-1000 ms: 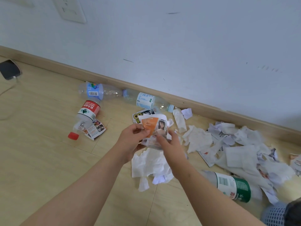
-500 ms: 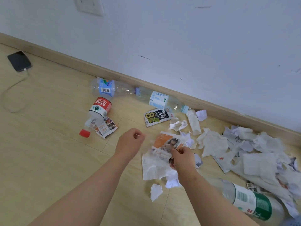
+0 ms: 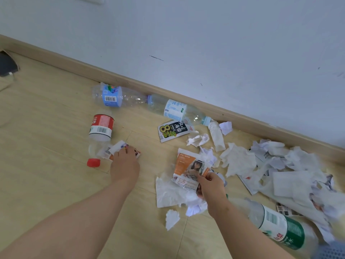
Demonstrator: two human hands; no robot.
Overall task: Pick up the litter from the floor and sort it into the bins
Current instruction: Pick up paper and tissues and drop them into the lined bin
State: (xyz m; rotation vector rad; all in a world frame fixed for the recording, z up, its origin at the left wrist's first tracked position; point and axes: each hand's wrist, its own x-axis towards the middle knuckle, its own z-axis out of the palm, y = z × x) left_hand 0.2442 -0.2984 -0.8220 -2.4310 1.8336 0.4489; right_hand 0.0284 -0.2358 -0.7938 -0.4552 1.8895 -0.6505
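Note:
My right hand (image 3: 210,185) pinches the lower edge of an orange printed flyer (image 3: 188,168), held just above white tissues (image 3: 172,193) on the floor. My left hand (image 3: 125,163) lies flat on a small printed paper scrap (image 3: 119,146) beside a red-labelled bottle (image 3: 100,131) with a red cap; whether the fingers grip the scrap is hidden. A heap of crumpled white paper (image 3: 280,171) spreads to the right. A black-and-white snack wrapper (image 3: 172,130) rests near the wall.
Two clear plastic bottles (image 3: 119,97) (image 3: 179,110) lie along the baseboard. A green-labelled bottle (image 3: 280,228) lies at lower right, next to a blue mesh bin rim (image 3: 330,251). A dark phone (image 3: 7,65) sits at the far left on the wooden floor.
My left hand let go of the flyer and moved left, down onto the scrap by the red-labelled bottle. My right hand lowered the flyer toward the floor.

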